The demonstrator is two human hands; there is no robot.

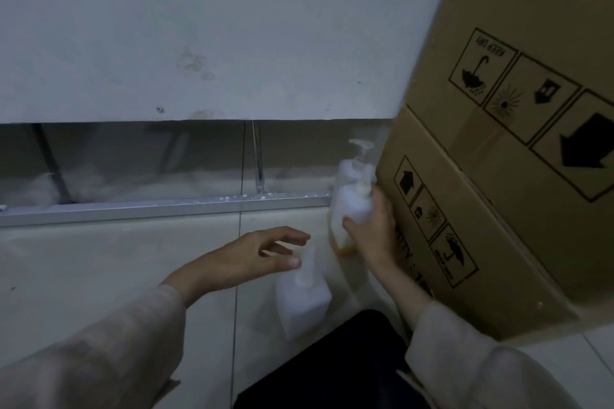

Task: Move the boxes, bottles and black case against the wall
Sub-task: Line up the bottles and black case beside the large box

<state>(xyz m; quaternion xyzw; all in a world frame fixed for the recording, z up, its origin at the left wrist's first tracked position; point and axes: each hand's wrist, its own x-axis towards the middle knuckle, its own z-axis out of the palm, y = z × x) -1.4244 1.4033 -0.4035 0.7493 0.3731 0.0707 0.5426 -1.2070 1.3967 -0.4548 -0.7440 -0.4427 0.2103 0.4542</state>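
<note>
My right hand (373, 229) grips a translucent white pump bottle (349, 206) with a little orange liquid at its bottom, held near the wall beside the stacked boxes. Behind it stands a second pump bottle (354, 166) against the wall. My left hand (262, 252) hovers open, fingers spread, just above a third white bottle (304, 299) that stands on the floor tiles. Two large cardboard boxes are stacked at the right: the lower box (465, 236) and the upper box (531, 26). The black case is not clearly identifiable.
A white wall (199, 26) with a grey reflective skirting (133, 163) and a metal strip (133, 207) runs across the back. Pale floor tiles (99, 259) lie at the left. Something dark (332, 368), perhaps my trouser leg, fills the bottom centre.
</note>
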